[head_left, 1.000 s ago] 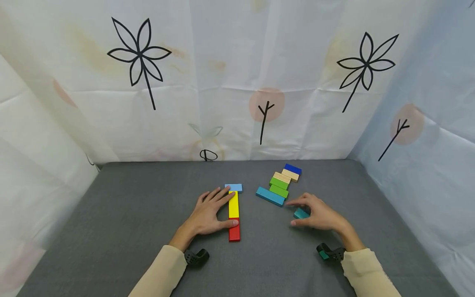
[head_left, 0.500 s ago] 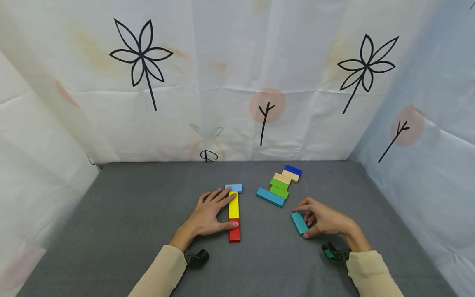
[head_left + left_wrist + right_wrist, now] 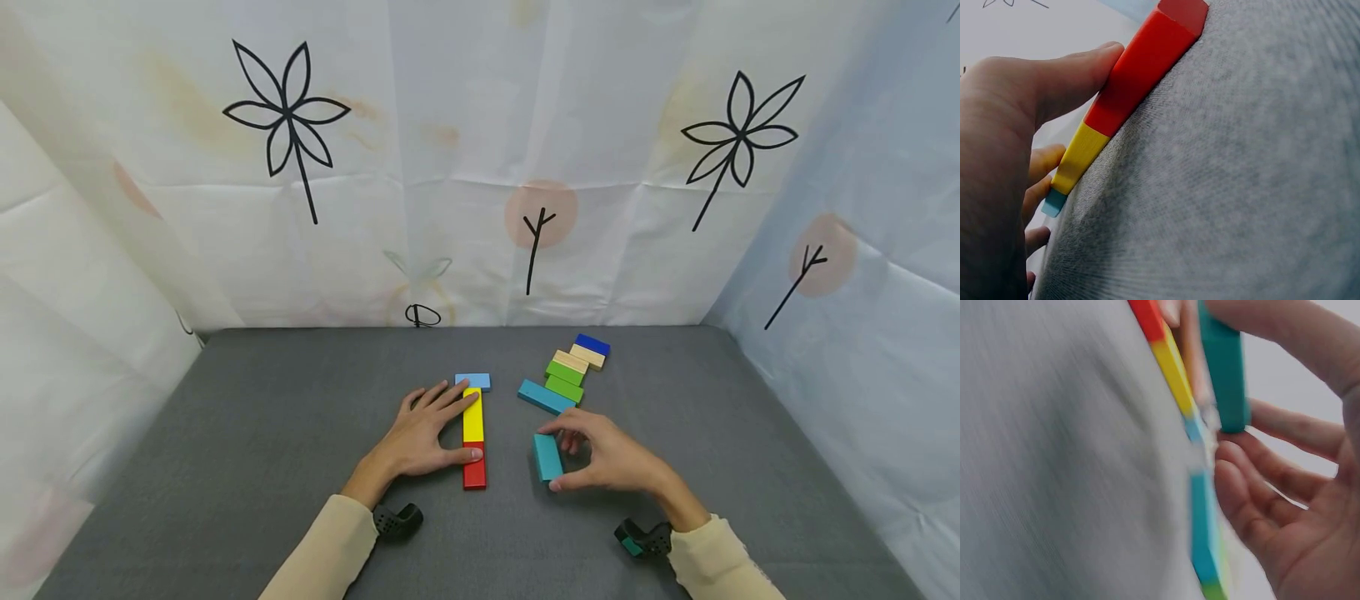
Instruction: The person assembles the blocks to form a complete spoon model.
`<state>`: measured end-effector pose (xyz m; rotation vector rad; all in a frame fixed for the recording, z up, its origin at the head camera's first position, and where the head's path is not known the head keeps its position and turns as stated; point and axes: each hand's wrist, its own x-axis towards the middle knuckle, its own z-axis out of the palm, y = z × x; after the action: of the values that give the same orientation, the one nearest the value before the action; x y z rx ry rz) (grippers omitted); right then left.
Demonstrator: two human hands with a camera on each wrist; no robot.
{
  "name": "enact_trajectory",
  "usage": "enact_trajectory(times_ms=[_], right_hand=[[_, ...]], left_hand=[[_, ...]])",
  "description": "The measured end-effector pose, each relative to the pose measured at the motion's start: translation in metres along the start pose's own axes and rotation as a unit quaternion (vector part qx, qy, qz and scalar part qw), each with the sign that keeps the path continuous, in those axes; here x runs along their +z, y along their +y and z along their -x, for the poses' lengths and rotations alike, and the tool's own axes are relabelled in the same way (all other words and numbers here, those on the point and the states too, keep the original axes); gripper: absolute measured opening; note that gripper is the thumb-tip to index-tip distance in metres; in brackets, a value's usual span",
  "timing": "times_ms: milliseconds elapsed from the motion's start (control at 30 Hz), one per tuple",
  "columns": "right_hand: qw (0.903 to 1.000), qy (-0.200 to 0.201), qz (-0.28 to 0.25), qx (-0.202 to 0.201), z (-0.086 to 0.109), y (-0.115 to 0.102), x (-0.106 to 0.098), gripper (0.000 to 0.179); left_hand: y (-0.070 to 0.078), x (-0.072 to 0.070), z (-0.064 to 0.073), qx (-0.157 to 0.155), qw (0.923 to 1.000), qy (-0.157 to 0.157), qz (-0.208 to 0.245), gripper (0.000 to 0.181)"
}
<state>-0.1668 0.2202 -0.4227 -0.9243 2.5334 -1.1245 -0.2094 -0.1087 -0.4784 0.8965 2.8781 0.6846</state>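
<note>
Right grip (image 3: pixel 607 454): thumb and forefinger pinch the one teal block (image 3: pixel 547 458) by its two ends, the remaining fingers curled behind it; I see it held above the bench (image 3: pixel 262 433), right of the red-and-yellow row and apart from it. Left grip (image 3: pixel 420 442): fingers spread, thumb against the one red block (image 3: pixel 474 477), forefinger on the far part of the one yellow block (image 3: pixel 472 423). Red and yellow lie end to end; the one pale blue block (image 3: pixel 480 382) lies crosswise at yellow's far end. Farther out and to the right, I count six in a staggered, slanting row, from near to far: one long blue block (image 3: pixel 542 395), two green blocks (image 3: pixel 564 389), two tan blocks (image 3: pixel 587 357), one navy block (image 3: pixel 593 343). My total is ten blocks. Each wrist carries one black band (image 3: pixel 400 521) beside a cream sleeve (image 3: pixel 326 550). Behind the bench hangs a white cloth (image 3: pixel 450 100) with two black line-drawn flowers (image 3: pixel 287 112). My right-wrist view is blurred.
</note>
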Motion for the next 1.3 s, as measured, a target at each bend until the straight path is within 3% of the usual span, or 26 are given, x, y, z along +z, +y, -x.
enact_trajectory(times_ms=[233, 400, 733, 967, 1300], right_hand=[[0.9985, -0.028, -0.038, -0.029, -0.017, -0.023, 0.048, 0.056], [0.9969, -0.052, -0.046, -0.037, -0.024, -0.034, 0.067, 0.055], [0.9962, -0.080, 0.013, -0.032, -0.027, -0.041, 0.077, 0.060], [0.9960, -0.067, 0.052, -0.029, -0.026, -0.041, 0.082, 0.062], [0.9874, -0.076, 0.123, -0.064, -0.025, -0.047, 0.083, 0.061]], left_hand=[[0.000, 0.000, 0.000, -0.008, 1.0000, -0.004, 0.002, 0.088], [0.001, -0.001, 0.000, -0.001, 1.0000, 0.005, 0.001, 0.087], [0.001, -0.001, 0.000, 0.001, 1.0000, 0.008, 0.002, 0.087], [0.001, -0.001, -0.001, 0.001, 1.0000, 0.007, 0.001, 0.087], [0.001, 0.000, 0.000, -0.005, 1.0000, 0.003, 0.000, 0.089]])
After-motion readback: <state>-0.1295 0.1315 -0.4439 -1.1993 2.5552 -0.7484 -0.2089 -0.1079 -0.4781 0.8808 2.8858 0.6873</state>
